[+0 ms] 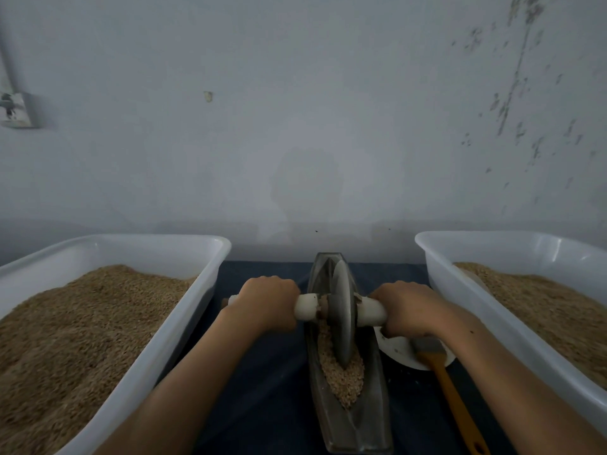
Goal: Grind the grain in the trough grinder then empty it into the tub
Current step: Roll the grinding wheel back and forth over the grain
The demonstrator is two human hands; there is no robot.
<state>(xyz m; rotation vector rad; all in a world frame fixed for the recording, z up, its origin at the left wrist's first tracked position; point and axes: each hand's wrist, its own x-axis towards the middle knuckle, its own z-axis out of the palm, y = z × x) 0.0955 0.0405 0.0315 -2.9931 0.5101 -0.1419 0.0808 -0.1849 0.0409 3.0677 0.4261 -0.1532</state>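
the trough grinder (353, 399), a long narrow metal boat, lay lengthwise on a dark blue table cover (262, 372), running from the near edge toward the wall (295, 110). a grey metal wheel (342, 310) stood upright in the trough's groove, about midway along it, with an axle sticking out to either side. each end of the axle wore a white handle (307, 307). the left hand (267, 303) was curled around the handle on the left side, knuckles up, and the right hand (409, 308) was wrapped the same way around the handle on the right. both held on from above, with the forearms reaching in from the bottom of the view. pale grain (343, 377) filled the near half of the groove, heaped against the wheel's lower edge and tapering toward the near tip; the far half of the trough looked bare. a white tub (184, 326) stood just left of the grinder, well filled with brown grain, and a second white tub (460, 300) stood to the right, also holding brown grain. between the grinder and the right tub lay a white dish (400, 353), partly hidden under the right wrist, with a brush (455, 402) whose orange handle ran toward the near edge resting on it.
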